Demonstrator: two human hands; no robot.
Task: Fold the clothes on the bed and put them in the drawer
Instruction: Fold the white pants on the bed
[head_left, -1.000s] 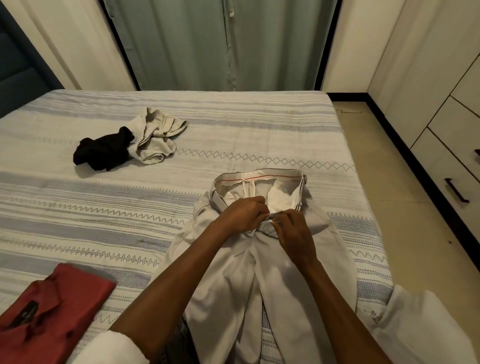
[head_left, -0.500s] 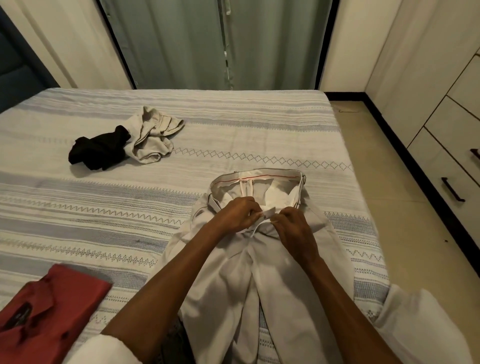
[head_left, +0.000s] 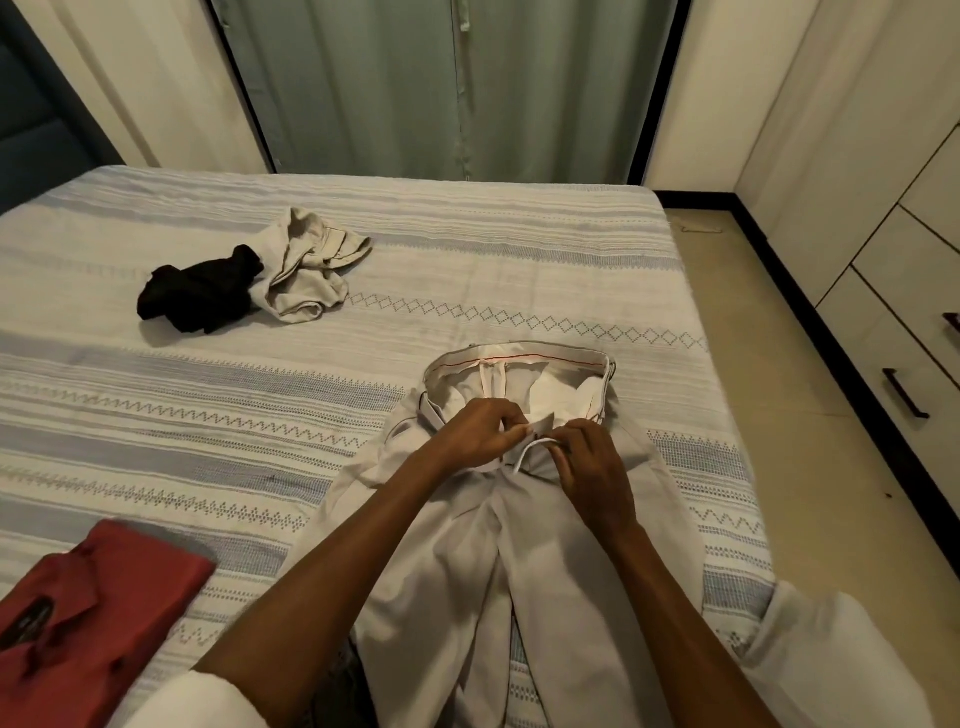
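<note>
Lengthwise, the beige trousers (head_left: 457, 587) lie on the striped bed (head_left: 519, 249), waistband far, legs running back toward the person. Left hand (head_left: 480, 434) and right hand (head_left: 592, 467) meet at the fly, each pinching a waistband flap, equally near.

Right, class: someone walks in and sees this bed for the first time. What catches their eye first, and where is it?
First, the pale grey trousers spread on the striped bedspread at near centre, with the left hand and right hand pinching the open waistband together. Next, the folded red shirt at the near left corner. Farther back on the left lie a crumpled black garment and a crumpled beige garment, touching.
</note>
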